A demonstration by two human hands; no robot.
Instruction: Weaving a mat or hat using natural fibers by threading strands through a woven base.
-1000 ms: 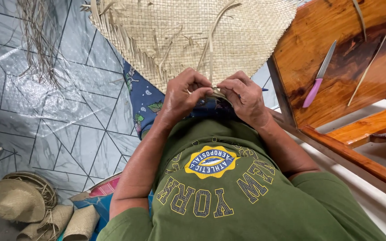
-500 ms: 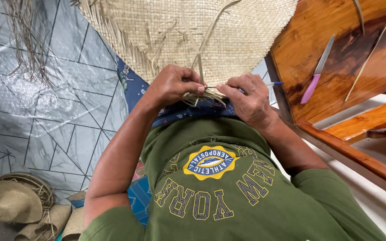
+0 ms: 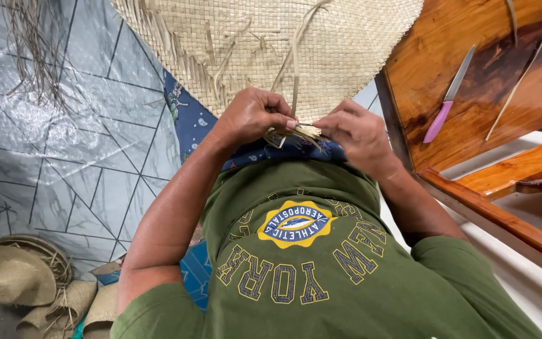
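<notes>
A: Both hands closed at the near edge of the woven mat (image 3: 265, 44). Our left hand (image 3: 252, 116) has thumb and fingertips pinched on the bundle of loose strip ends (image 3: 299, 133); our right hand (image 3: 359, 135) is curled shut on the same bundle from the other side. No gap between the hands, fingertips nearly touching.

B: Change over the last second?

A: Small. Hands sat a bit lower against the belly a second ago; now they're lifted slightly and the strip ends show between the fingers, where they were mostly covered. One long strip (image 3: 296, 69) runs up from the pinch across the mat.

B: Meaning?

A: We read it as one more strand being tucked or folded along the edge. Work is at the mat's rim, not the middle. Fringe on the left side is still loose, so the edge looks unfinished.

B: Surroundings?

A: Mat lies over our lap on blue patterned cloth (image 3: 192, 122). Pink-handled knife (image 3: 450, 94) rests on the wooden bench (image 3: 472, 37) to our right, well apart from the hands, untouched. Woven hats (image 3: 14, 273) piled on the floor at lower left. Dry fibres (image 3: 32, 44) upper left.
</notes>
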